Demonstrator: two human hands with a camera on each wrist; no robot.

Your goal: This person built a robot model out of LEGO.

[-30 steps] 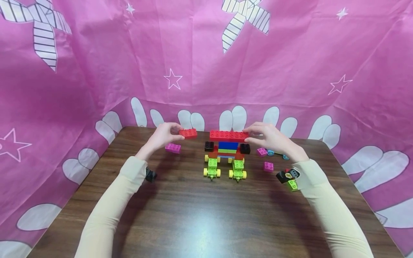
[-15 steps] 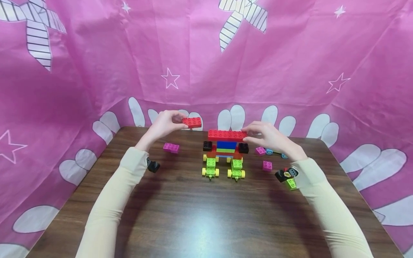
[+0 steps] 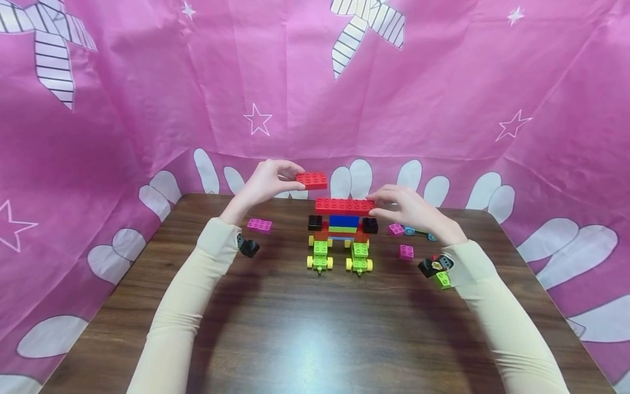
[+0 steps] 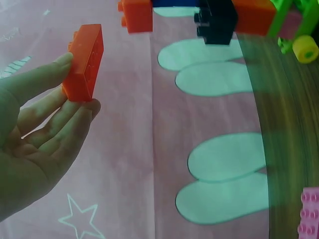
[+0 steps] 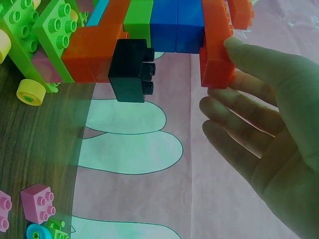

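Observation:
My left hand (image 3: 268,183) pinches a red building brick (image 3: 312,180) by its left end, studs up, in the air over the top of a built structure. In the left wrist view, thumb and fingers grip that brick (image 4: 85,64) from opposite sides. The structure has a long red top layer (image 3: 339,206), blue bricks (image 3: 343,221) beneath it, black bricks (image 3: 315,222) at both sides and lime wheeled pieces (image 3: 320,254) in front. My right hand (image 3: 413,210) pinches the right end of the red top layer; the right wrist view shows the thumb at this layer's edge (image 5: 218,64) and fingers below.
A pink brick (image 3: 259,225) lies left of the structure. Right of it are more pink bricks (image 3: 406,251), a piece with blue wheels (image 3: 409,231) and a lime brick (image 3: 443,280). A pink curtain (image 3: 305,98) hangs behind the wooden table (image 3: 275,328).
My left hand has lifted the red brick and carried it rightward until it hangs over the left part of the structure's top. My right hand stays at the long red layer's end.

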